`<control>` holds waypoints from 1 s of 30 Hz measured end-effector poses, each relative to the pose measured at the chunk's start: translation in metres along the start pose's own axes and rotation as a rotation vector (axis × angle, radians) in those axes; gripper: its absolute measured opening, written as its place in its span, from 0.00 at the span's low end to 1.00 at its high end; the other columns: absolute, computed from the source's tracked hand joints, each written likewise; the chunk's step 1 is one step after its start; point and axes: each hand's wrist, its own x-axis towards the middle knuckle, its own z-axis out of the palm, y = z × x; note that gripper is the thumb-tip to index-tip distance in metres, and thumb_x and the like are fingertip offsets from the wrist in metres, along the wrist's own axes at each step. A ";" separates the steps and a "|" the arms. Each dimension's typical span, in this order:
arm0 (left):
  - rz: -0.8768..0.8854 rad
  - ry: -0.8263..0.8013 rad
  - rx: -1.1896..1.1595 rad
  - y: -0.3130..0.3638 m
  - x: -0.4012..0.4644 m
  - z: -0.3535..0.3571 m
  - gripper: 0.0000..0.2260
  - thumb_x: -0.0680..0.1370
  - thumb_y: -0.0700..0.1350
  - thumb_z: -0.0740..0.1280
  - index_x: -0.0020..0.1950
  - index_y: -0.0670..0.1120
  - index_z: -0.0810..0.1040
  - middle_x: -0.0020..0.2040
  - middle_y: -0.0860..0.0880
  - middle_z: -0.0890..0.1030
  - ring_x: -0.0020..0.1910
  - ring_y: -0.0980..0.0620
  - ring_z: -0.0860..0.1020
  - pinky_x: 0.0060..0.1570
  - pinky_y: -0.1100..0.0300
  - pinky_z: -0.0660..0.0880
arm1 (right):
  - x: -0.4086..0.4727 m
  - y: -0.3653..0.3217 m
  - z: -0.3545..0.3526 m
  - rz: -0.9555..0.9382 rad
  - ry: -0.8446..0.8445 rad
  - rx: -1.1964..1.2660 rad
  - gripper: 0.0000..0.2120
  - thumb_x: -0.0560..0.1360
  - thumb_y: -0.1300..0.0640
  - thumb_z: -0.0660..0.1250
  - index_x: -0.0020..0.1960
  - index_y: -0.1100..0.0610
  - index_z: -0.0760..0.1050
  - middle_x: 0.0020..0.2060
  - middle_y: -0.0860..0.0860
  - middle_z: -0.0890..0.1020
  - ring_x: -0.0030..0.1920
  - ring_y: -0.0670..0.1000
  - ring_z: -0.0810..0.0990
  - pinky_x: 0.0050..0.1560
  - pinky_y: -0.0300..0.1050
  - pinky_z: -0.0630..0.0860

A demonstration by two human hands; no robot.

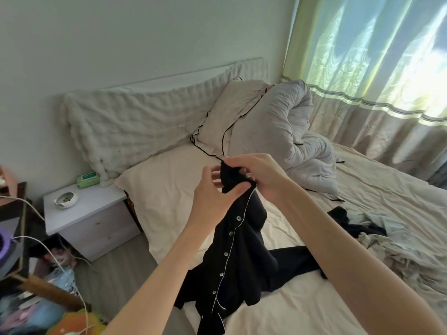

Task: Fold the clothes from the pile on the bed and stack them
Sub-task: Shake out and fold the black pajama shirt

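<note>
Black buttoned shirt [232, 257] hangs above the bed [302, 308], its top edge pinched by right hand [256, 175] and by thumb of left hand [215, 192], hem trailing on sheet.

Both forearms are bare up to the frame's lower edge, with no sleeve or cuff in sight. The left hand [212, 189] and the right hand [258, 175] are bare too, with slim fingers and short, plain nails.
</note>
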 end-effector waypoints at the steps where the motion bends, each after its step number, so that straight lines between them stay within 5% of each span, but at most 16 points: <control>1: 0.015 0.011 0.011 -0.001 0.001 -0.001 0.14 0.69 0.51 0.73 0.50 0.54 0.73 0.44 0.60 0.78 0.41 0.68 0.77 0.38 0.76 0.71 | -0.001 0.001 0.001 -0.009 -0.007 0.000 0.04 0.68 0.59 0.75 0.37 0.60 0.82 0.24 0.49 0.79 0.27 0.46 0.79 0.32 0.40 0.77; 3: 0.032 0.038 0.058 -0.001 0.004 -0.006 0.04 0.74 0.46 0.69 0.43 0.54 0.75 0.38 0.58 0.80 0.37 0.61 0.79 0.36 0.73 0.72 | -0.001 0.004 0.000 -0.051 -0.005 -0.020 0.04 0.69 0.61 0.73 0.37 0.59 0.82 0.24 0.48 0.79 0.24 0.42 0.78 0.25 0.32 0.71; 5: -0.038 -0.006 -0.010 -0.003 0.009 -0.012 0.06 0.77 0.40 0.66 0.41 0.49 0.78 0.35 0.54 0.81 0.37 0.56 0.80 0.39 0.67 0.76 | 0.000 0.010 -0.004 -0.086 0.004 -0.037 0.03 0.71 0.60 0.72 0.39 0.58 0.83 0.32 0.50 0.83 0.28 0.40 0.80 0.26 0.29 0.71; 9: -0.324 -0.130 -0.322 -0.001 0.016 -0.026 0.08 0.78 0.37 0.62 0.43 0.42 0.81 0.33 0.50 0.84 0.34 0.55 0.82 0.32 0.64 0.77 | 0.001 0.043 -0.017 -0.109 -0.022 -0.192 0.09 0.76 0.54 0.67 0.54 0.53 0.81 0.49 0.47 0.83 0.47 0.39 0.80 0.45 0.30 0.75; 11: -0.345 -0.141 -0.362 -0.001 0.018 -0.036 0.09 0.78 0.36 0.61 0.42 0.42 0.80 0.33 0.49 0.83 0.33 0.55 0.82 0.31 0.63 0.77 | -0.003 0.073 -0.019 -0.094 -0.069 -0.354 0.14 0.76 0.55 0.68 0.61 0.52 0.77 0.56 0.47 0.81 0.55 0.42 0.78 0.57 0.36 0.73; 13: -0.344 -0.148 -0.386 0.000 0.019 -0.043 0.09 0.78 0.36 0.61 0.42 0.41 0.80 0.32 0.48 0.83 0.33 0.54 0.82 0.30 0.63 0.77 | -0.005 0.100 -0.018 -0.096 -0.075 -0.495 0.17 0.75 0.54 0.68 0.64 0.52 0.75 0.59 0.46 0.78 0.60 0.44 0.74 0.59 0.40 0.68; 20: -0.338 -0.181 -0.277 -0.004 0.015 -0.055 0.09 0.78 0.37 0.62 0.43 0.43 0.81 0.35 0.48 0.84 0.34 0.55 0.82 0.32 0.63 0.78 | 0.013 0.132 -0.010 -0.201 0.075 -0.562 0.08 0.78 0.61 0.63 0.52 0.59 0.81 0.48 0.52 0.82 0.48 0.47 0.77 0.44 0.33 0.69; 25: -0.353 -0.119 -0.204 -0.016 0.018 -0.075 0.09 0.79 0.39 0.63 0.43 0.46 0.81 0.32 0.53 0.82 0.32 0.58 0.79 0.31 0.65 0.76 | 0.022 0.124 -0.031 -0.193 0.053 -0.664 0.11 0.80 0.56 0.60 0.39 0.50 0.69 0.33 0.45 0.74 0.36 0.45 0.73 0.36 0.33 0.67; 30: -0.375 -0.042 -0.116 -0.027 0.026 -0.084 0.07 0.79 0.42 0.63 0.46 0.46 0.80 0.34 0.53 0.81 0.34 0.59 0.78 0.33 0.66 0.75 | 0.031 0.108 -0.038 -0.236 0.136 -0.520 0.10 0.78 0.54 0.64 0.37 0.50 0.71 0.32 0.48 0.77 0.36 0.46 0.74 0.41 0.44 0.70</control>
